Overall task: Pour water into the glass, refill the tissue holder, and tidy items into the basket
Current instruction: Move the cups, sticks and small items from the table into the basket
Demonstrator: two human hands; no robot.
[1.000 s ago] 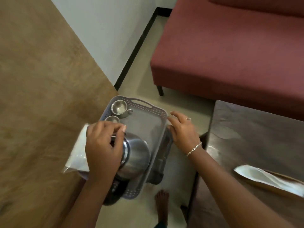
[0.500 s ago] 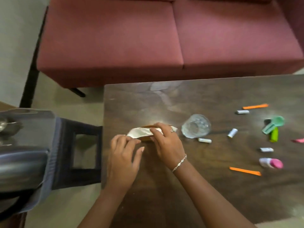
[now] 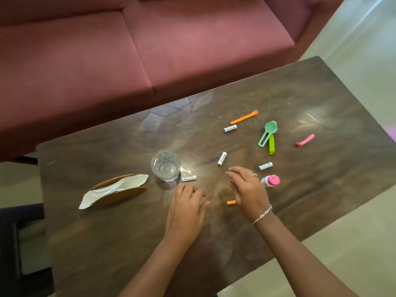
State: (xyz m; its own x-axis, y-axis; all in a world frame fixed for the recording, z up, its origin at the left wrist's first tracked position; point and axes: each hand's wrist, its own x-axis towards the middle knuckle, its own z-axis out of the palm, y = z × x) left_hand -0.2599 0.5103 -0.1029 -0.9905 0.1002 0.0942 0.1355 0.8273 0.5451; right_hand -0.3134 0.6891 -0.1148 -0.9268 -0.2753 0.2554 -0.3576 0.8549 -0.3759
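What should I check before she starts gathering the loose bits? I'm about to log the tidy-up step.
1. Left hand free: ok, holds nothing.
2. Right hand free: ok, open over the table.
3. Tissue holder filled: ok, white tissue showing.
4. Glass upright, clear of the hands: ok.
5. Water in the glass: cannot tell.
6. Basket within reach: not ok, none in view.
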